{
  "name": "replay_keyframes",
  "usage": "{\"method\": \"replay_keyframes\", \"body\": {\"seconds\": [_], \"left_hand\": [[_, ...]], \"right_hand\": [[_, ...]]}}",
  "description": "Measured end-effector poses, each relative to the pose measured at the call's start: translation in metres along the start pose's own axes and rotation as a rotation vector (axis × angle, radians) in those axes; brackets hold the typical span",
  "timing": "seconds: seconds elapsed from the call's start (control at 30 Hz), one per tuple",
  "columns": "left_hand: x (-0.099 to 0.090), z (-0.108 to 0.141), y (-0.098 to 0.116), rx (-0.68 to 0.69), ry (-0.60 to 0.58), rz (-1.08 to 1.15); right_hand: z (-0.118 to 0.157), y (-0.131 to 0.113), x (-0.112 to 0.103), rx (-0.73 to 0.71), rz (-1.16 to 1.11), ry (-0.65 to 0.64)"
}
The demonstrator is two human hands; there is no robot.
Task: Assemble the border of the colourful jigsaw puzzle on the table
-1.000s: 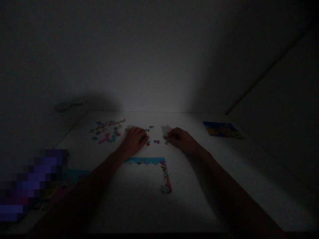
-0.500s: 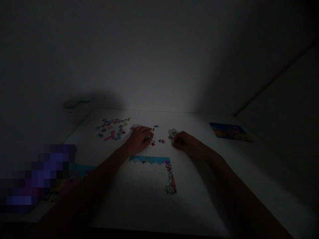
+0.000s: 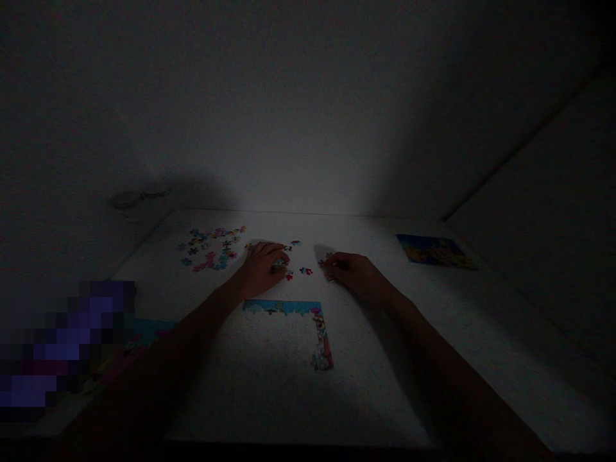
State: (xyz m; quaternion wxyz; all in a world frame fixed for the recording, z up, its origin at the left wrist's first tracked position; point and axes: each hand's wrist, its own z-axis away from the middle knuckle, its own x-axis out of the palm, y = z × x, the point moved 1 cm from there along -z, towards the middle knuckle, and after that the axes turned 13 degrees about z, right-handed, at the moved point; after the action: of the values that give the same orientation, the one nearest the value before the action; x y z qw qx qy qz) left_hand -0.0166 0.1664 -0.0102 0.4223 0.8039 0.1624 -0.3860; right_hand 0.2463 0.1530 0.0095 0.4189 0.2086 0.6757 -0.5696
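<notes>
My left hand (image 3: 260, 273) rests on the white table with its fingers curved and a gap between thumb and forefinger. Small jigsaw pieces (image 3: 289, 275) lie under and beside its fingertips. My right hand (image 3: 359, 274) has thumb and forefinger brought together at a jigsaw piece (image 3: 328, 259), which is dim and partly covered by the fingers. Between the two hands lies a loose red, white and blue piece (image 3: 306, 271). Nearer to me is a partly joined puzzle border (image 3: 283, 307), with a blue top strip and a colourful right side.
Several loose pieces (image 3: 210, 260) are spread at the back left of the table (image 3: 269, 398). A dark blue and yellow picture sheet (image 3: 436, 251) lies at the right. Another colourful sheet (image 3: 151, 329) is partly behind my left forearm. Walls rise behind the table. The light is very dim.
My right hand has gone from curled fingers to fingertips reaching out and pinching at the pieces. My left hand keeps about the same place. The whole view has shifted slightly.
</notes>
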Motion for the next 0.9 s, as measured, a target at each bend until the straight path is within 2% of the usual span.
{"method": "replay_keyframes", "body": {"seconds": [0.1, 0.23, 0.37, 0.47, 0.57, 0.63, 0.73, 0.8, 0.9], "left_hand": [[0.000, -0.001, -0.001, 0.011, 0.005, 0.013], [0.000, -0.001, -0.001, 0.017, 0.002, 0.010], [-0.002, -0.001, 0.003, 0.050, 0.049, 0.023], [-0.009, 0.000, 0.013, 0.112, 0.112, -0.001], [-0.022, 0.009, 0.034, 0.168, 0.160, -0.012], [-0.032, 0.023, 0.055, 0.179, 0.133, 0.024], [-0.038, 0.057, 0.087, 0.143, 0.036, 0.056], [-0.034, 0.085, 0.102, 0.097, 0.023, 0.048], [-0.020, 0.120, 0.113, 0.037, 0.030, 0.060]], "right_hand": [[0.001, 0.000, -0.006, 0.040, 0.079, 0.012], [0.004, 0.000, -0.007, -0.066, 0.036, -0.088], [0.004, 0.000, -0.007, -0.071, 0.075, -0.162], [0.005, -0.002, -0.009, -0.068, 0.094, -0.149], [0.010, -0.012, -0.010, -0.092, 0.035, -0.191], [0.018, -0.027, -0.008, -0.135, -0.059, -0.279], [0.033, -0.056, 0.003, -0.240, -0.202, -0.443], [0.042, -0.071, 0.014, -0.296, -0.239, -0.519], [0.048, -0.083, 0.030, -0.356, -0.176, -0.555]]}}
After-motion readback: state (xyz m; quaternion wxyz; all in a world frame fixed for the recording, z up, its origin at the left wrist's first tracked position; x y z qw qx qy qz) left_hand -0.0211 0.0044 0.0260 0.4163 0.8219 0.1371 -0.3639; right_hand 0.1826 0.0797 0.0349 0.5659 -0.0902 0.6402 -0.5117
